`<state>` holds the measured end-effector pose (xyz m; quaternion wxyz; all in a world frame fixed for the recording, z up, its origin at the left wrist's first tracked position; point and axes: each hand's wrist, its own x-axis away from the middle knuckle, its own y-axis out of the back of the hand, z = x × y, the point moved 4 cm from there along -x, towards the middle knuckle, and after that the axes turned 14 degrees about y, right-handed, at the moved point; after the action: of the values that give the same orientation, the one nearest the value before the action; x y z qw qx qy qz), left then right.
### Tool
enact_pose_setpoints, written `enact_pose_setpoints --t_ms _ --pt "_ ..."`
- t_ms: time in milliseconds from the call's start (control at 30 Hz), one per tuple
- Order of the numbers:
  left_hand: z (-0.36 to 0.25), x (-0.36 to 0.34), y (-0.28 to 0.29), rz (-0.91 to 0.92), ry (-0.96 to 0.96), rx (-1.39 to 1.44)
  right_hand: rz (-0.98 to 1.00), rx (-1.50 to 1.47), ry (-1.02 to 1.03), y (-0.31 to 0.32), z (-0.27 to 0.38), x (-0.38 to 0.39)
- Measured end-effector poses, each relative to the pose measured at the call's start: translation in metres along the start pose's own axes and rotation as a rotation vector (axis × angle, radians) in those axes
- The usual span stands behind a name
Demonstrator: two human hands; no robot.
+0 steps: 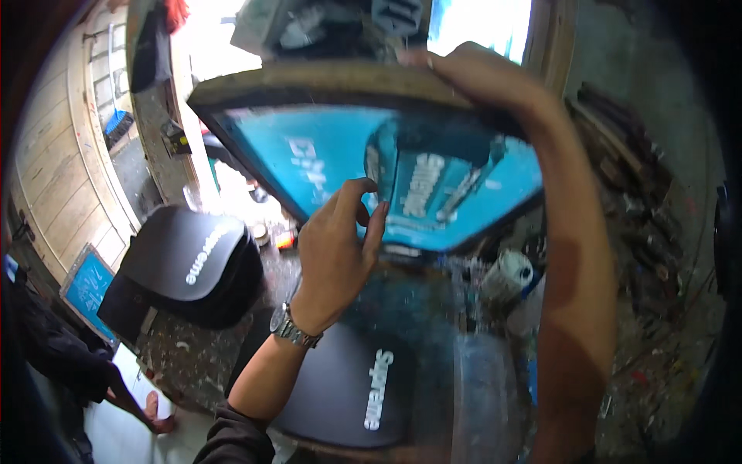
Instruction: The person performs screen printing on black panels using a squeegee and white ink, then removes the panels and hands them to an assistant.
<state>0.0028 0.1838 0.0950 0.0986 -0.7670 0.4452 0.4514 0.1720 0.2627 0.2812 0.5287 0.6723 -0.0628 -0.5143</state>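
Observation:
A wood-edged printing screen with blue mesh is tilted up in front of me. My right hand grips its raised top edge, fingers over the wood. My left hand, with a metal watch at the wrist, is before the mesh. Its thumb and index finger are bent toward each other with a small gap, and nothing shows between them. I cannot tell whether they touch the mesh. Below lies a black flat piece with white lettering, on the work board. To the left sits a stack of similar black pieces.
A white round container stands right of the screen. A clear plastic-like strip lies near the board's right side. Another blue screen leans at the far left, near a person in dark clothing. Scrap wood is piled at right.

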Motion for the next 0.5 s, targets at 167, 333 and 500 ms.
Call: enact_pose_setpoints --t_ms 167,333,500 --pt "0.001 0.161 -0.015 0.492 0.038 0.182 0.060 -0.290 -0.119 -0.001 0.031 0.028" --pt "-0.051 0.346 -0.007 1.027 0.106 0.385 0.100 -0.298 0.048 0.000 0.037 0.031" --pt "-0.037 0.313 0.035 0.872 0.212 0.418 0.024 -0.047 -0.028 0.005 0.075 0.061"
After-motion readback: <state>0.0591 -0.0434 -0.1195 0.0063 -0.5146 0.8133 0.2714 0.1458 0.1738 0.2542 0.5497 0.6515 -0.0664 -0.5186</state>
